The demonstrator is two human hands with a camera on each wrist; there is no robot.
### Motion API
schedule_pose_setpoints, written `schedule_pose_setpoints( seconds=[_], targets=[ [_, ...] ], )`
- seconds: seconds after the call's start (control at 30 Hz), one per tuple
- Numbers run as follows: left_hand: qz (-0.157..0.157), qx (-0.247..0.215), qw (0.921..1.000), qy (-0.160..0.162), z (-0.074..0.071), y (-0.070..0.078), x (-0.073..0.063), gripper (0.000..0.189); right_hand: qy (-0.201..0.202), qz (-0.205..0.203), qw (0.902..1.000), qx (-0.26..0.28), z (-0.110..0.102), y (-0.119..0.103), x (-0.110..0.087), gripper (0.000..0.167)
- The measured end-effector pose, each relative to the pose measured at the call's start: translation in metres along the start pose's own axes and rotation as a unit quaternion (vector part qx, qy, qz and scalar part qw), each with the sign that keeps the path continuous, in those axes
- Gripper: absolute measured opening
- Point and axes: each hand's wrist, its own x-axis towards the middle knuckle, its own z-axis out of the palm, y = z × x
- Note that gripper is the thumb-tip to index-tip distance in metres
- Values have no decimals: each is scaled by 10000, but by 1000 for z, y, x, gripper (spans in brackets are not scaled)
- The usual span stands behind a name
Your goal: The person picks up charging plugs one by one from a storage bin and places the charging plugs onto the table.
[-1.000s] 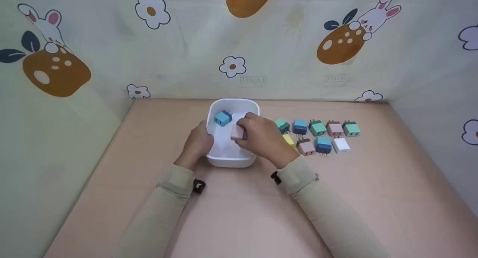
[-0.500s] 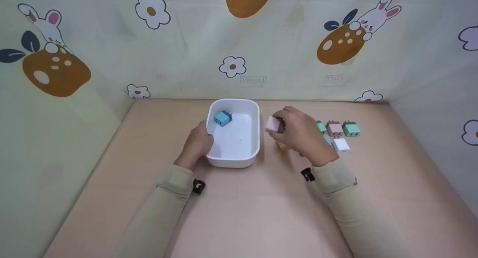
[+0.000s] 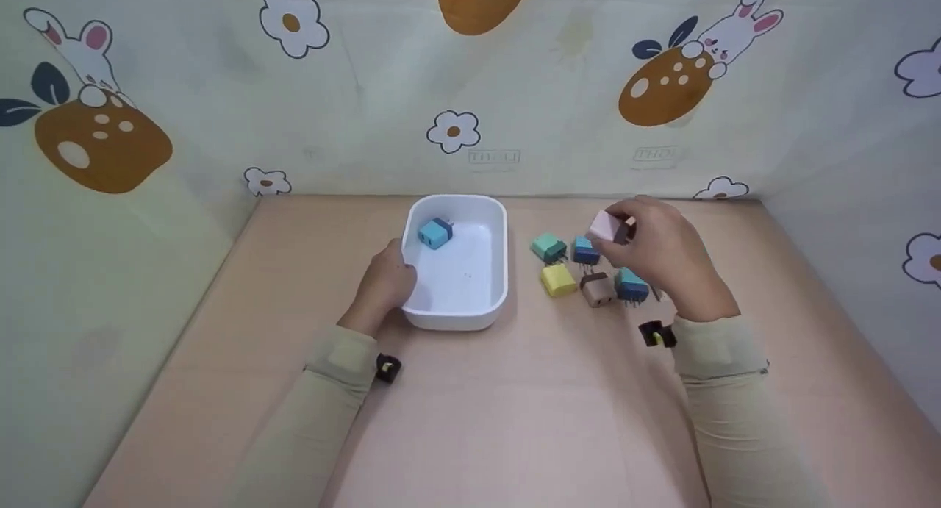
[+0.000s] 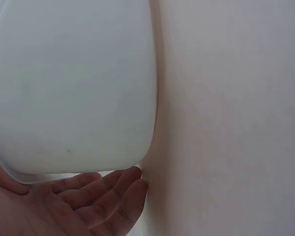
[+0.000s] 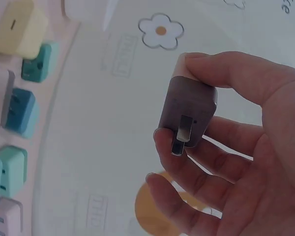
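Observation:
My left hand (image 3: pixel 386 280) grips the left side of a white plastic tray (image 3: pixel 456 321), thumb at the rim and fingers against the outer wall (image 4: pixel 73 88). Inside the tray lies one light-blue and dark-blue charger plug (image 3: pixel 436 233). Raised over the table at the right, my right hand (image 3: pixel 665 247) pinches a pink and brown charger plug (image 3: pixel 606 227). The right wrist view shows its metal prongs (image 5: pixel 185 129) bare, with the thumb on the pink end. Beneath that hand are a blue plug (image 3: pixel 586 252) and a blue-teal plug (image 3: pixel 631 285), both partly hidden.
Between tray and right hand lie a green plug (image 3: pixel 549 248), a yellow plug (image 3: pixel 559 280) and a pink-brown plug (image 3: pixel 597 290). Another green plug (image 5: pixel 12 169) and a pink plug (image 5: pixel 9 216) show in the right wrist view. A patterned curtain (image 3: pixel 367 111) backs the table.
My right hand has moved right, out of the tray and over the row of plugs, still holding the pink-brown plug. My left hand and the tray have kept their place.

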Motion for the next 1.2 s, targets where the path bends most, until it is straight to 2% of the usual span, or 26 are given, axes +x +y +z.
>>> schedule_pose_setpoints(
  seconds=[0.2, 0.47, 0.63, 0.83, 0.93, 1.1, 1.2],
  targets=[
    [54, -20, 10000, -8, 0, 0, -2, 56, 60, 423, 9991, 54, -19, 22, -4, 56],
    [57, -3, 10000, -5, 1, -2, 0, 55, 22, 864, 9963, 36, -34, 59, -4, 55],
    [146, -97, 9998, 49, 0, -3, -1, 53, -41, 883, 9961, -55, -39, 86, -5, 50],
    [89, -184, 9998, 24, -1, -3, -1, 55, -275, 955, 9950, 4, -39, 110, -3, 45],
    [59, -164, 9998, 24, 0, -2, 0, 56, -568, 1336, 9894, 61, -38, 117, -4, 52],
    [36, -123, 9999, -7, 0, -2, 0, 57, -1002, 1997, 9745, 214, -35, 124, -5, 65],
    [68, -116, 9999, 4, 0, -2, 0, 58, -1144, 2160, 9694, 241, -32, 130, -6, 69]
  ],
)
